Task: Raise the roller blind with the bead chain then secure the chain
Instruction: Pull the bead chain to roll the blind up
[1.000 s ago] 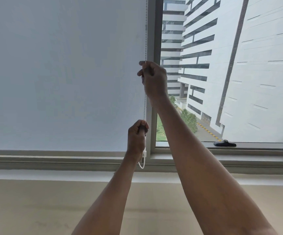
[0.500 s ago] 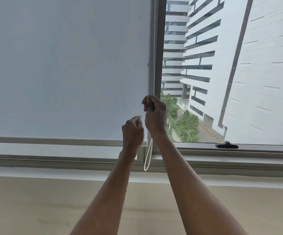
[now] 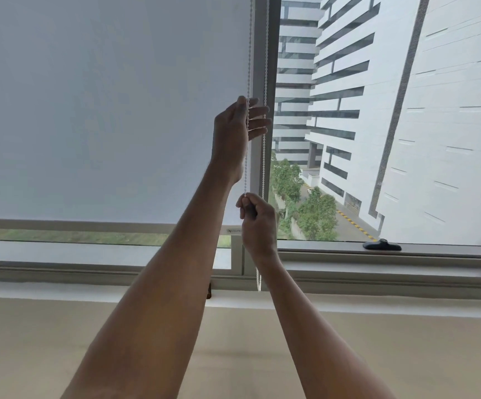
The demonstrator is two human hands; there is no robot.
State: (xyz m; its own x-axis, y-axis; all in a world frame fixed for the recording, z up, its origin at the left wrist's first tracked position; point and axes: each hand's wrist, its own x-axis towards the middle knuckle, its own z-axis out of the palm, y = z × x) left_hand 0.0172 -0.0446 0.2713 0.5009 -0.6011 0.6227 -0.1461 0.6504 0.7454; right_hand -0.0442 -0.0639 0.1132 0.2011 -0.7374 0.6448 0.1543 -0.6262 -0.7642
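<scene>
A pale grey roller blind [image 3: 103,110] covers the left window pane; its bottom bar [image 3: 89,226] hangs a little above the sill, with a strip of green showing below. A white bead chain [image 3: 250,53] runs down in two strands along the grey frame post. My left hand [image 3: 240,125] is raised high, with its fingers loosely curled around the left strand. Lower down, my right hand [image 3: 258,223] is closed in a fist on the same strand. The chain's loop end [image 3: 258,280] dangles below my right wrist.
The grey window frame post [image 3: 272,53] stands just right of the chain. A dark window handle [image 3: 381,245] lies on the right pane's lower frame. Outside are white buildings and trees. A beige wall [image 3: 60,341] lies under the sill.
My left hand has let go low down and risen to a higher spot on the chain. My right hand has pulled downward. The blind's bottom bar has risen, uncovering a strip of window.
</scene>
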